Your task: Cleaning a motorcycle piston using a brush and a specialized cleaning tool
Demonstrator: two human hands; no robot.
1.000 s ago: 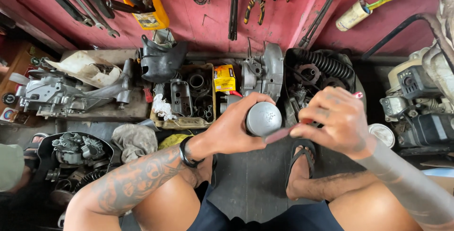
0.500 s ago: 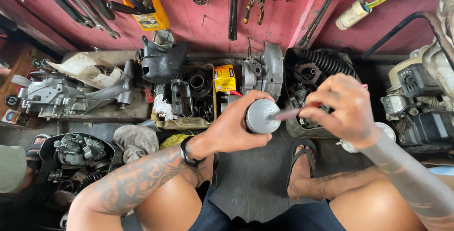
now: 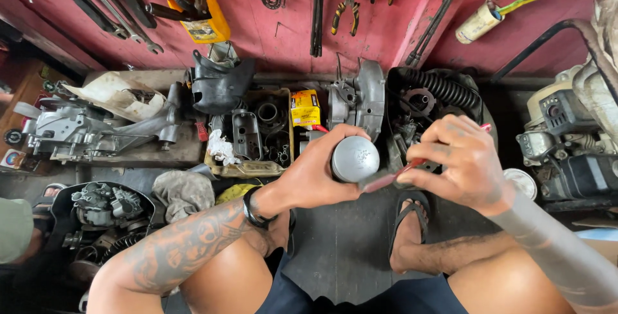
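My left hand (image 3: 317, 174) grips a round grey metal piston (image 3: 354, 157), its domed crown facing up toward the camera. My right hand (image 3: 458, 161) holds a thin red-handled tool (image 3: 400, 172) whose flat tip rests against the piston's lower right edge. Both hands hover above a dark floor mat between my bare knees. A black band sits on my left wrist. My right foot in a black sandal (image 3: 408, 221) lies just below the right hand.
A box of engine parts (image 3: 254, 135), a yellow carton (image 3: 304, 108) and engine casings (image 3: 357, 98) lie ahead. Wrenches and pliers hang on the red wall (image 3: 270, 24). A small engine (image 3: 566, 127) stands right, metal housings (image 3: 96, 208) left.
My right hand has shifted up and slightly left, bringing the red tool's tip to the piston's edge. The left hand holds the piston in nearly the same spot.
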